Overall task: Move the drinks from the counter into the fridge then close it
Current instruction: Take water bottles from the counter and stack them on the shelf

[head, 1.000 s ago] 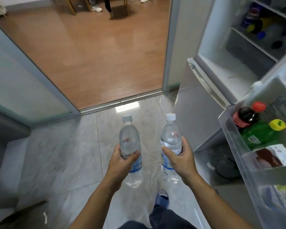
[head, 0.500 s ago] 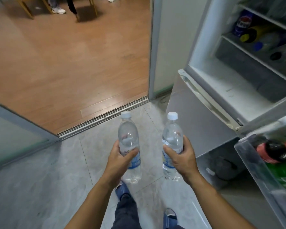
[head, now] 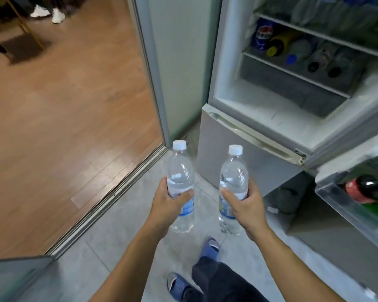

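Left hand (head: 168,203) and right hand (head: 246,203) each still grip an upright water bottle; open fridge (head: 271,110) now nearer, more interior shelving visible.

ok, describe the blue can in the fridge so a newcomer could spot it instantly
Start at the open fridge on the right and find its lower glass shelf. At that shelf's far left end stands the blue can. It is the only upright can with a round red, white and blue logo; its neighbours are bottles lying down.

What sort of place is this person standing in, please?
Probably a home kitchen: an open fridge stocked with drinks, a tiled floor, and a sliding-door track onto a wood-floored room.
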### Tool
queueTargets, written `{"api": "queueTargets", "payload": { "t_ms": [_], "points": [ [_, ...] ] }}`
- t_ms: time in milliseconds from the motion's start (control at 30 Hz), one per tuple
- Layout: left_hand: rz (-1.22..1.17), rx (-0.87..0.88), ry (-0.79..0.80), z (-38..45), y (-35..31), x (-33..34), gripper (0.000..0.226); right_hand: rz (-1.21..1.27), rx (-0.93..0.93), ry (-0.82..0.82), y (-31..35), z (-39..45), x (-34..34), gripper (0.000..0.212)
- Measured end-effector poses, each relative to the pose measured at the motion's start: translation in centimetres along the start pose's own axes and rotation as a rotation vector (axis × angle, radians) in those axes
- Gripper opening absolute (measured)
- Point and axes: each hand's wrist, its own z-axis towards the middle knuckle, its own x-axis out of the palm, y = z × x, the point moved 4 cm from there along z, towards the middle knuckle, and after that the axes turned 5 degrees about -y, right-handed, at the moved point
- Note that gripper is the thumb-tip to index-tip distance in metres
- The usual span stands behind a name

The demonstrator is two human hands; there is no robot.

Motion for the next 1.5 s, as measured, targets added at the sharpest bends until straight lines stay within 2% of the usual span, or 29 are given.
{"api": "queueTargets", "payload": {
  "t_ms": [133, 367, 467, 567, 767, 900, 1000, 1100, 1333, 1500],
  "points": [
    [0.052, 0.036, 0.093, 3.7, -2.4, 2.4, 0.041, 0.055, 0.016, -0.104, 0.4, 3.1, -0.2, 0.044],
    [0.103, 0.087, 0.249, 9.3, -7.6, 8.2, 0.062, 0.134, 0.037, -0.231, 1.9, 9.4, -1.6, 0.046],
    [0.101, 0.107, 0.312, 11.4, -9.4, 11.1, 0.057, 0.144, 0.034, -0.287, 2.8, 11.7, -2.8, 0.051],
    [0.102, 0.112, 0.36, 13.3, -11.2, 14.0, 0.054, 0.148, 0.019, -0.357, 4.1, 13.6, -4.2, 0.046],
    [0.081, 0.171, 0.526, 17.2, -17.3, 20.4, 0.066, 0.141, -0.067, -0.47, 7.7, 18.4, -6.6, 0.042],
    [0.13, 0.288, 0.601, 20.0, -22.8, 25.0, 0.055, 0.108, -0.125, -0.606, 10.8, 21.8, -8.3, 0.039],
    [0.101, 0.349, 0.692, 21.7, -27.1, 28.5, 0.055, 0.112, -0.19, -0.726, 14.1, 24.7, -10.0, 0.038],
    [0.09, 0.454, 0.764, 23.0, -31.4, 32.4, 0.049, 0.14, -0.271, -0.842, 17.7, 27.6, -12.4, 0.044],
    [0.108, 0.676, 0.825, 24.2, -38.9, 40.6, 0.052, 0.163, -0.469, -1.028, 25.9, 33.0, -18.0, 0.053],
    [0.117, 0.734, 0.845, 24.5, -40.6, 44.8, 0.056, 0.158, -0.56, -1.04, 28.0, 36.2, -20.7, 0.062]
  ]
}}
